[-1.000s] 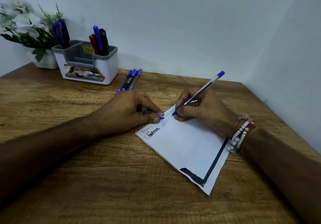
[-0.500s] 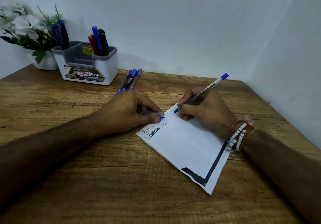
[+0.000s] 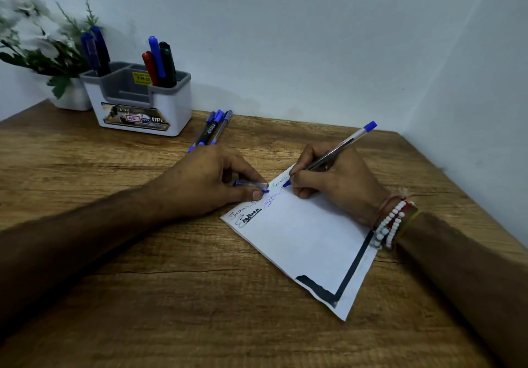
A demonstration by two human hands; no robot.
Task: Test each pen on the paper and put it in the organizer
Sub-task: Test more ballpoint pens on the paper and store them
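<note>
From the head camera, a sheet of paper point(image 3: 308, 242) lies at an angle on the wooden worktop point(image 3: 143, 282), right of the middle, with one corner pointing toward the wall. A thick black band runs along its right edge and turns at the near corner. Short scribbles in black, blue and green ink line its upper left edge.

The right hand point(image 3: 337, 179) rests on the far part of the paper, its fingers curled tight round a clear pen point(image 3: 340, 150). The pen's blue tip touches the sheet near the far corner, and its blue end slants up to the right. Bead bracelets point(image 3: 391, 225) sit on that wrist.

The left hand point(image 3: 208, 179) lies on the worktop at the paper's left edge. Its thumb and fingers pinch a small blue and clear cap point(image 3: 251, 186), which lies just beside the pen's tip.

The organizer point(image 3: 143, 102), white with a grey rim, stands at the back left, near the wall point(image 3: 285, 39). Red, blue and dark pens point(image 3: 160, 62) stand upright in its right compartment, and two blue pens point(image 3: 95, 50) stand in the back left one. Three loose pens point(image 3: 213, 130) lie side by side on the worktop just right of the organizer, beyond the left hand. A white pot of flowers point(image 3: 71, 96) stands behind the organizer's left side.
</note>
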